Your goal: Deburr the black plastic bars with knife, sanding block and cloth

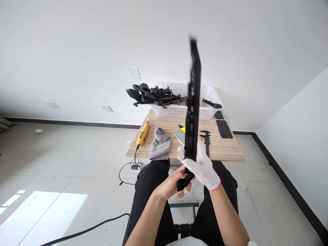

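A long black plastic part [194,102] stands nearly upright in front of me, its bent upper end blurred. Around its lower end my bare left hand [172,183] is closed. Just above, my right hand [202,169], in a white knit glove with an orange cuff, grips the same part with the thumb across its face. Behind it, a white basket [171,112] at the back of the small table [220,152] holds a heap of similar black parts [151,95] on the left and a smaller black piece [212,103] on the right.
On the table lie a yellow corded tool [142,134], a grey cloth [160,145], a grey-green flat object [179,136] with a yellow item, a black caliper [207,141] and two phones [224,128]. Cables hang at the table's left. My knees are below its front edge.
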`<state>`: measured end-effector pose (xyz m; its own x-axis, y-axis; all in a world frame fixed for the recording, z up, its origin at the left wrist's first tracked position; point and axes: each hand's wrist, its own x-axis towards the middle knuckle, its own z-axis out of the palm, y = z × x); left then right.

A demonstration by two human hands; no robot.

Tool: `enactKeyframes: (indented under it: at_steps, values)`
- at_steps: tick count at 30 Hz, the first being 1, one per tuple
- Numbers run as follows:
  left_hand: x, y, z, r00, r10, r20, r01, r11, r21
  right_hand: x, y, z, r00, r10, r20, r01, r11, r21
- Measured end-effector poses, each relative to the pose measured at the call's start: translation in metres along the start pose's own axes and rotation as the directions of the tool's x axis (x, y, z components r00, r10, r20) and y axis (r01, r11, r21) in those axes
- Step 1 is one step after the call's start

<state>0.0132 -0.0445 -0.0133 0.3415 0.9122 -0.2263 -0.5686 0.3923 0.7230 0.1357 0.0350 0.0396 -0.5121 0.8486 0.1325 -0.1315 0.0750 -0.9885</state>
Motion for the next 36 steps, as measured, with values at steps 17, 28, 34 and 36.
enactKeyframes:
  at_steps: [17,28,34,36]
  values:
    - [-0.001,-0.033,-0.026,0.939,-0.253,-0.234,0.29,0.947,0.139,-0.03,0.068,0.005,0.928,0.328,-0.174,-0.356,0.921,-0.16]
    - [0.019,-0.046,-0.026,0.898,-0.062,-0.435,0.114,0.989,0.095,-0.046,0.049,-0.019,0.82,-0.032,-0.572,-0.319,0.804,-0.502]
    - [0.019,-0.055,-0.025,0.856,0.122,-0.502,0.108,0.908,0.405,0.024,0.03,-0.063,0.812,0.015,-0.584,-0.549,0.361,-0.754]
    - [0.019,-0.057,-0.025,0.839,0.172,-0.516,0.111,0.875,0.472,0.047,0.027,-0.073,0.829,0.078,-0.553,-0.551,0.284,-0.785]
